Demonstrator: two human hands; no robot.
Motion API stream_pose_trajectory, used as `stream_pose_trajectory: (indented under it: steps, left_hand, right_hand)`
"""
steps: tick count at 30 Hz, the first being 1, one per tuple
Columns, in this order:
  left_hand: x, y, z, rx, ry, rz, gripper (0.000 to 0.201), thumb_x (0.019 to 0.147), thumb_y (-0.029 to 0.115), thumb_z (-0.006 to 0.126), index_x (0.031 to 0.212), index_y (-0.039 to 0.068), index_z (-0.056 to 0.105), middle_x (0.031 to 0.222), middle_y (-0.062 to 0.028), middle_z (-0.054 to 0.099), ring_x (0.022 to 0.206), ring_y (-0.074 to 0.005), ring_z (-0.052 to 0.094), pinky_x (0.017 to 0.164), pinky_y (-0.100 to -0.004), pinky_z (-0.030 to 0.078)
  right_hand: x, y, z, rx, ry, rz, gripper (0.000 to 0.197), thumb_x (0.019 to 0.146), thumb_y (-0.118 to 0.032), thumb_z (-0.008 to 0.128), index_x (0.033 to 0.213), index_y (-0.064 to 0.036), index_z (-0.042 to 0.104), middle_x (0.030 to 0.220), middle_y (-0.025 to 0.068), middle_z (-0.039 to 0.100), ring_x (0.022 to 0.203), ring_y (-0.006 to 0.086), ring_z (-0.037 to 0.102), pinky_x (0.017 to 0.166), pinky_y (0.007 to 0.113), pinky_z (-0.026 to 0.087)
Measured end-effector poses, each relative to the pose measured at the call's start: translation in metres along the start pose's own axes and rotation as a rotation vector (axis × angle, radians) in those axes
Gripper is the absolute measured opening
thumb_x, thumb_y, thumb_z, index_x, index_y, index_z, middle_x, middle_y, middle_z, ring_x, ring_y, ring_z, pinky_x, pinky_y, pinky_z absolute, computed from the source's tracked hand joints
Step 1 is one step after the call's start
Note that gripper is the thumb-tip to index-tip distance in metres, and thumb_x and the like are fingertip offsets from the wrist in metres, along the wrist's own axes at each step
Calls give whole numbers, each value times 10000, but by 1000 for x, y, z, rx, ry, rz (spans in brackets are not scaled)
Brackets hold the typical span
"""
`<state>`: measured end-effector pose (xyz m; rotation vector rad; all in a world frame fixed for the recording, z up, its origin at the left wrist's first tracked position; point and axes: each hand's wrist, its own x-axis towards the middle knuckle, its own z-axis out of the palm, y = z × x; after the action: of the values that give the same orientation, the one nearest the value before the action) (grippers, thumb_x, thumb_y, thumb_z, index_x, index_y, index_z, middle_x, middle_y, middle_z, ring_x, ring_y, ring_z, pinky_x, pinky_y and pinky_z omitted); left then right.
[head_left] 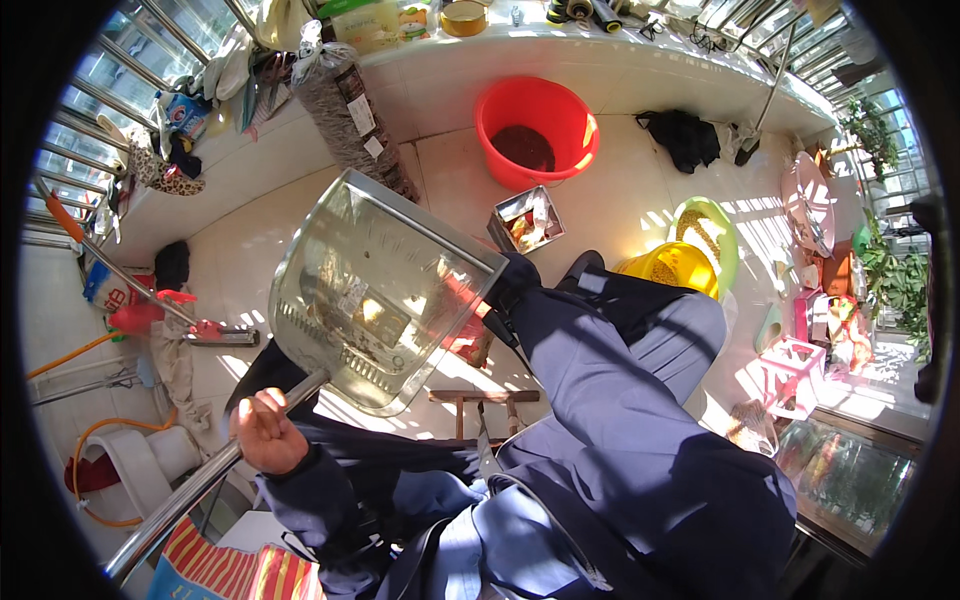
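My left hand is closed around the metal handle of a long-handled dustpan, its fingers curled. The dustpan's wide, see-through head is raised in front of my legs, and its handle runs down to the lower left. Small marks or bits show on the clear plastic; I cannot tell whether anything lies inside. Partly behind the dustpan's right edge is a red bag-like thing. A small square tin with crumpled wrappers stands just beyond my feet. My right hand does not show.
A red bucket with dark soil-like matter stands ahead, left of a black cloth. To the right are a yellow basin, a green basin and a pink stool. A full clear sack leans at the far left.
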<state>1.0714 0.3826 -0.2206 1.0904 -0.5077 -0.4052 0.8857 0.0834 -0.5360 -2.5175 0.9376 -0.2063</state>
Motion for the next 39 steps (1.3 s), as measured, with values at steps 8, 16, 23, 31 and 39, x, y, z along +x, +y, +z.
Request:
stream_pose_trajectory:
  steps: [8,16,23,31,39]
  left_hand:
    - [-6,-13,16,-38,37,-24,375,890,122,453,543,125,310,470,6,262,431,-115,277,525,-297,316]
    - [-30,-31,49,-242,51,-98,362,878,63,527,558,103,363,455,-1,292,417,-123,258,523,-316,345]
    - [-49,-49,88,-272,158,-343,319,855,159,622,593,100,451,457,5,310,412,-105,292,516,-305,409]
    - [-61,-79,139,-225,143,-551,466,866,198,617,525,163,301,464,32,235,421,-104,224,553,-321,383]
    - [-57,-108,161,-314,112,-746,435,840,219,668,556,166,343,484,36,243,444,-119,249,539,-332,368]
  right_hand:
    - [-65,-18,-23,-165,-190,67,262,893,-260,511,1047,-77,618,1160,105,602,1121,298,549,880,397,467]
    - [-131,-7,-42,-267,-340,172,285,910,-251,504,1099,-62,601,1196,118,593,1146,295,533,929,379,441]
    - [-171,32,-135,210,-149,747,300,910,-246,531,1133,-55,594,1139,129,610,1043,282,569,820,364,464]
    - [-210,11,-218,1215,894,884,237,891,-192,619,1070,-44,574,956,105,629,762,219,633,582,412,586]
    - [-193,10,-246,1192,1005,1088,374,902,-278,598,1222,-92,549,1162,79,578,993,233,571,629,412,560]
